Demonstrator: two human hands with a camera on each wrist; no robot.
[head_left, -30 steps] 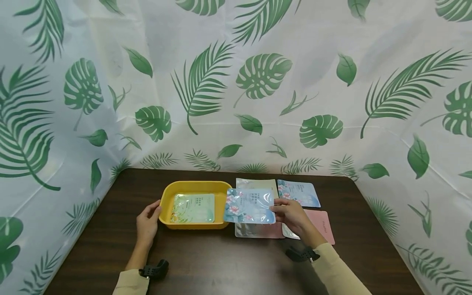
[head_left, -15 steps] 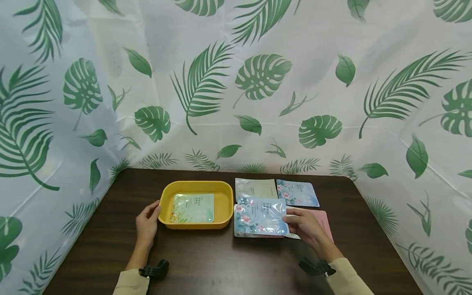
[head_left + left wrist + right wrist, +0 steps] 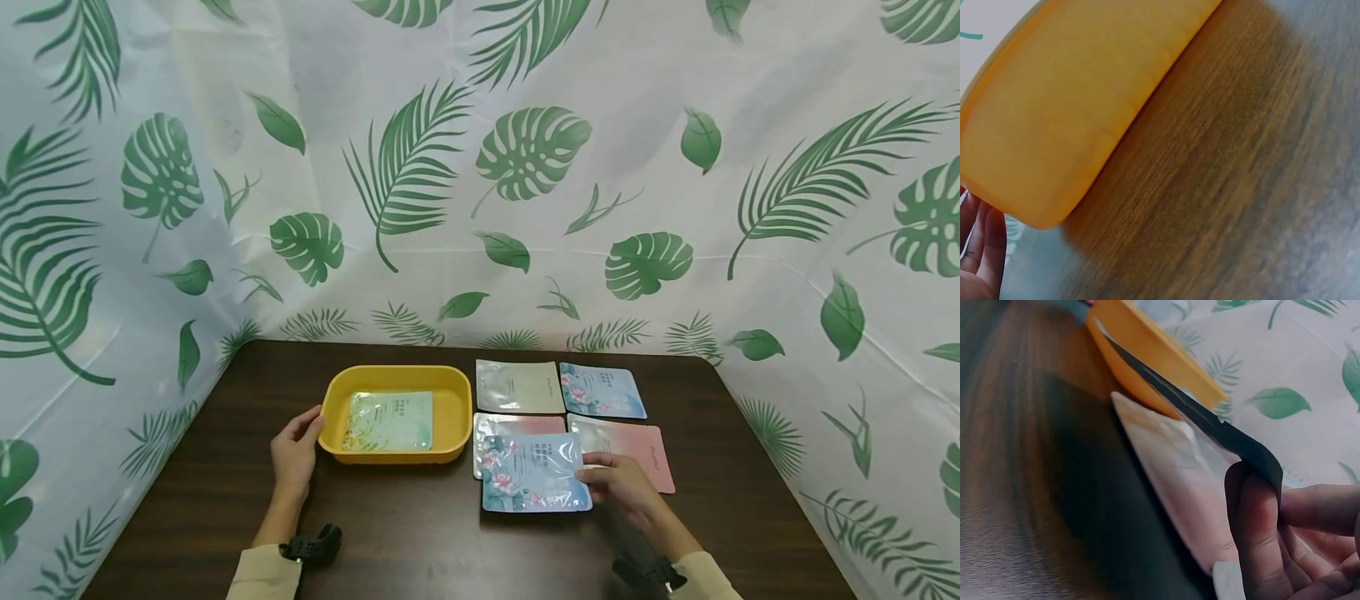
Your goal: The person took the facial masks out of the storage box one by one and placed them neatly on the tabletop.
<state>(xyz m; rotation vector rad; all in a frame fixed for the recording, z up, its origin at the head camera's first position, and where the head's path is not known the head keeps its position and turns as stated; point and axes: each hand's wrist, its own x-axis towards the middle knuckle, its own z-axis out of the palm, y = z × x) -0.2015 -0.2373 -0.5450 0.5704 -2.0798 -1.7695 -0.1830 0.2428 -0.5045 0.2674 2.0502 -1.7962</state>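
Observation:
My right hand (image 3: 624, 492) pinches the right edge of a blue floral sheet mask packet (image 3: 536, 472), raised off the table, thumb and fingers on opposite faces. In the right wrist view the same packet (image 3: 1185, 403) is seen nearly edge-on, above a pink-and-silver packet (image 3: 1179, 478). The left hand (image 3: 294, 452) grips the left end of a yellow plastic basin (image 3: 397, 457); in the left wrist view its fingers (image 3: 994, 234) meet the basin wall (image 3: 1072, 106). Inside the basin lies a green packet (image 3: 390, 421).
Right of the basin, a pale yellow packet (image 3: 517, 387) and another blue floral packet (image 3: 602, 391) lie at the back. A pink packet (image 3: 637, 450) lies nearer, by the right hand. A leaf-print cloth (image 3: 480, 208) hangs behind the dark wooden table (image 3: 420, 533).
My right hand has carried the blue packet from the basin's right edge to the right and toward me, uncovering packets beneath. The left hand stays at the basin.

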